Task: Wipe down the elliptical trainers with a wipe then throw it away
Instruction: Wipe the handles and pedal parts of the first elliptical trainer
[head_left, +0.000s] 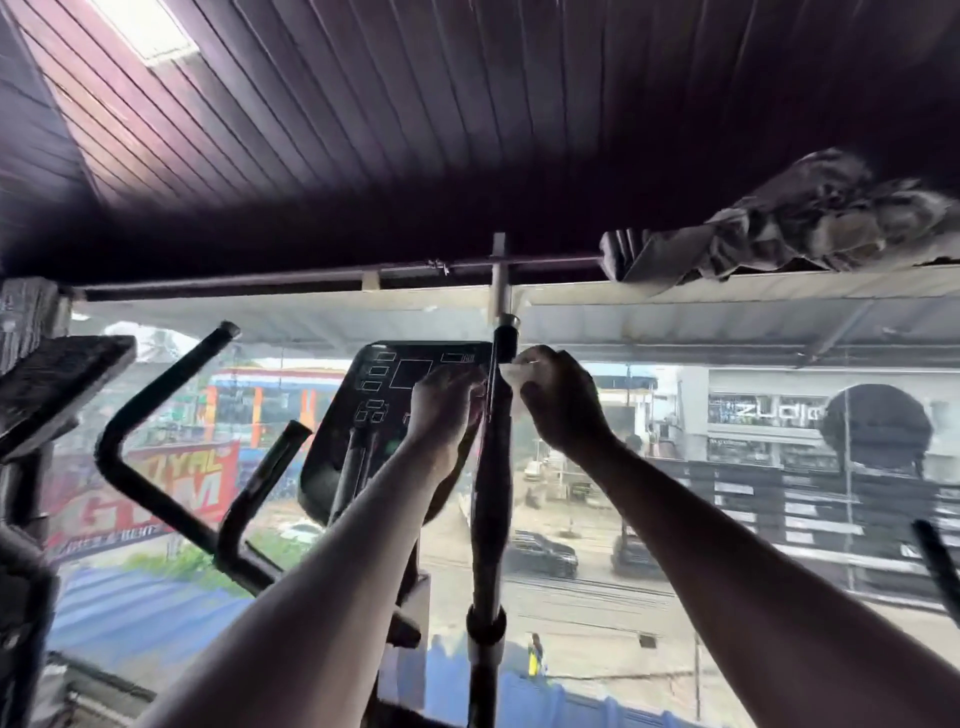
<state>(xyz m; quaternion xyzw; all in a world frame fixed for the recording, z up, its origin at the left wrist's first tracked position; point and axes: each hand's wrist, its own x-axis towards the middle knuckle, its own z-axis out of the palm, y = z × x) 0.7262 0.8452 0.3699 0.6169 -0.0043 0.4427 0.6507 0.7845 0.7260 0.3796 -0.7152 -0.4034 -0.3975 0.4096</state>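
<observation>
White wipe (514, 373) sits pinched in the right hand (558, 402), pressed against the upper part of the black upright handlebar (493, 467) of the elliptical trainer, a little above frame centre. That hand's fingers are curled tight round the wipe. At nine o'clock from it, touching the same bar, the left hand (447, 410) has its fingers bent round the bar. Behind the left hand stands the dark console (384, 395). Another black handle (171, 431) rises at nine o'clock. Beyond the window glass (675, 519), a street with cars (540, 556) lies below.
</observation>
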